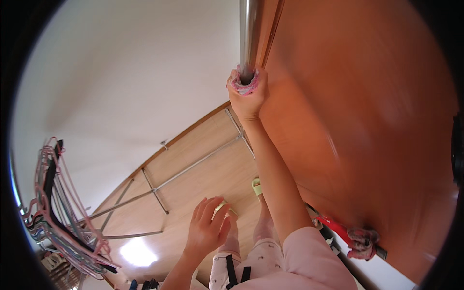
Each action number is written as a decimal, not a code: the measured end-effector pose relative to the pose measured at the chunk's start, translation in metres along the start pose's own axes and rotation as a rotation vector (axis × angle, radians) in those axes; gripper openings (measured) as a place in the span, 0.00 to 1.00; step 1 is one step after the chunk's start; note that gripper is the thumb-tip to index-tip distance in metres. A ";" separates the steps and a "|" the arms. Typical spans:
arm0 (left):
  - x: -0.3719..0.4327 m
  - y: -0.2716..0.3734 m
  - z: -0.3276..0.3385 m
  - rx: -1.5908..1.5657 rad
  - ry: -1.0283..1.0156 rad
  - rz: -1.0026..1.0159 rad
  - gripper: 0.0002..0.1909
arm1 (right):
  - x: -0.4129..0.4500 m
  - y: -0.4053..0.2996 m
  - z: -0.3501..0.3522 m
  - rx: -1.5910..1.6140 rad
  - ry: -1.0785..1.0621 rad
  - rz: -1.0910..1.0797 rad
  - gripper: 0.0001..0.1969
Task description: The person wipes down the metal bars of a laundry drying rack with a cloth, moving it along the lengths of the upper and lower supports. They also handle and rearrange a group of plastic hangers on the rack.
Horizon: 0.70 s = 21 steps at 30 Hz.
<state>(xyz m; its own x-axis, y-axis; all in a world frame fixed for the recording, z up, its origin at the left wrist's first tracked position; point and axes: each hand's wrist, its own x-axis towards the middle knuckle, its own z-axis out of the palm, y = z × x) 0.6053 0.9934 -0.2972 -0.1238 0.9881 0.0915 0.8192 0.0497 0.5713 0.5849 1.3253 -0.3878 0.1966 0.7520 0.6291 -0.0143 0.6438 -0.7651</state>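
Observation:
A pink and white cloth (pixel 243 87) is wrapped around the metal pole (pixel 249 32) at the top centre of the head view. My right hand (pixel 250 92) is closed on that cloth, around the pole, with the arm stretched out. Lower down and to the left, my left hand (pixel 209 226) hangs in front of my body with its fingers apart and nothing in it. The pole runs up out of the picture beside a brown wooden edge (pixel 272 32).
Many clothes hangers (pixel 54 203) hang in a bunch at the left. Metal rack legs (pixel 195 163) stand on the wooden floor (pixel 203 188) along the white wall (pixel 137 72). A glossy reddish-brown wooden surface (pixel 362 127) fills the right side. A crumpled cloth (pixel 362 243) is at the lower right.

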 end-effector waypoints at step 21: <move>0.035 -0.176 0.289 -0.375 0.184 -0.423 0.09 | -0.250 0.272 -0.094 -0.063 -0.481 0.782 0.15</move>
<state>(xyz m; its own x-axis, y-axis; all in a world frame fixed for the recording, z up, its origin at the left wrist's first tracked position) 0.6190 1.0611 -0.6304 -0.5189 0.8505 -0.0864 0.4280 0.3460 0.8349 0.6243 1.2988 -0.7658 -0.2759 0.9568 -0.0917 0.0851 -0.0707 -0.9939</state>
